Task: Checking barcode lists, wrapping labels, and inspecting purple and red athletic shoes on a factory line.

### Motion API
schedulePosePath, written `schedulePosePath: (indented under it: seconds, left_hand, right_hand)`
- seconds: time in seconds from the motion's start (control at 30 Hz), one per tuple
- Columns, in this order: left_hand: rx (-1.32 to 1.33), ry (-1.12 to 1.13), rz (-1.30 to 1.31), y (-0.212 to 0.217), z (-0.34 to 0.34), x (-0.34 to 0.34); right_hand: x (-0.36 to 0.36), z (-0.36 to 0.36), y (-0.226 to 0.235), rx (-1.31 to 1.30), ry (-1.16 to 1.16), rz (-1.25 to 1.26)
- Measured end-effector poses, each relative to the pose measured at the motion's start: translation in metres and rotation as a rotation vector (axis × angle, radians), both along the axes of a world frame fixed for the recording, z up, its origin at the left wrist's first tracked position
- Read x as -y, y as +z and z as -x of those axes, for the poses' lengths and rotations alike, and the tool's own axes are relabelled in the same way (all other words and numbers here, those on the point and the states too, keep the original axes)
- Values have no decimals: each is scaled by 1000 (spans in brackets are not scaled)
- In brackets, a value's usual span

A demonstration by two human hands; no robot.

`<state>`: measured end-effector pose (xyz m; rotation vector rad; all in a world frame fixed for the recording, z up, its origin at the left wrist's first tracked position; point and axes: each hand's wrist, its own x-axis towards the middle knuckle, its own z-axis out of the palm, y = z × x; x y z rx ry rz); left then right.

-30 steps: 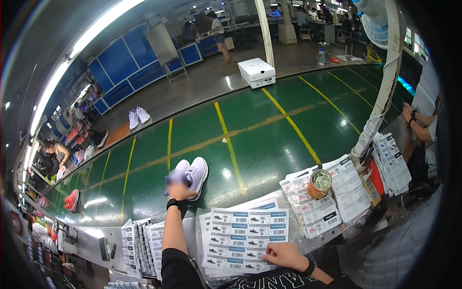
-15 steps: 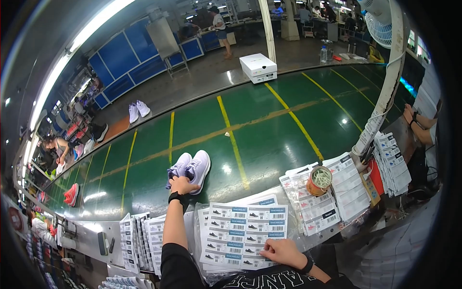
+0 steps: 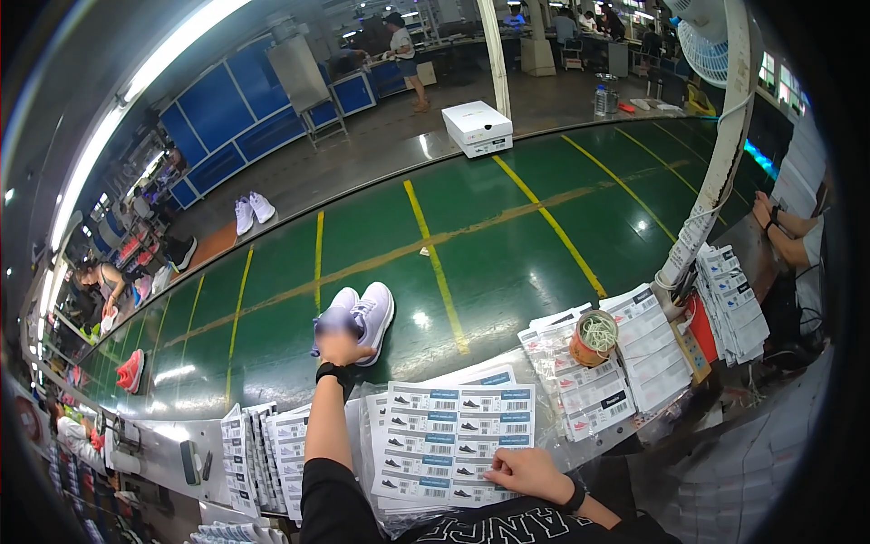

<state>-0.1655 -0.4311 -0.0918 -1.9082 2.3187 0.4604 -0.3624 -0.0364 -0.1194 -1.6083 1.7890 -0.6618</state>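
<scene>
place: shoe factory floor
line: long green conveyor belt (image 3: 507, 245) with yellow stripes
goods: pale sneakers (image 3: 361, 313) and a white shoebox (image 3: 478, 127) riding the belt
paperwork: sheets of shoe labels (image 3: 453, 440) stacked along the bench
surroundings: blue cabinets (image 3: 227, 118), strip lights, fan (image 3: 702, 36), other workers at stations

- A white shoe box (image 3: 478, 127) with a small label on its front end sits at the far edge of the green belt (image 3: 507, 245).
- A white label sheet (image 3: 453, 440) with blue-headed stickers and small shoe pictures lies on the tabletop (image 3: 553, 435), under the right hand (image 3: 530, 471).
- More sheets (image 3: 263, 453) are stacked to its left.
- Bagged label sheets (image 3: 598, 381) fan out to the right.
- Another stack (image 3: 736, 299) lies beyond the post.
</scene>
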Motion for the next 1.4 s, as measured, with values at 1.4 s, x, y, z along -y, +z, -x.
schedulePosePath:
  seconds: [1.4]
  left_hand:
    - [-51,20,-13,5,35,-18]
  right_hand:
    - [4,-2,8,31,-29,-75]
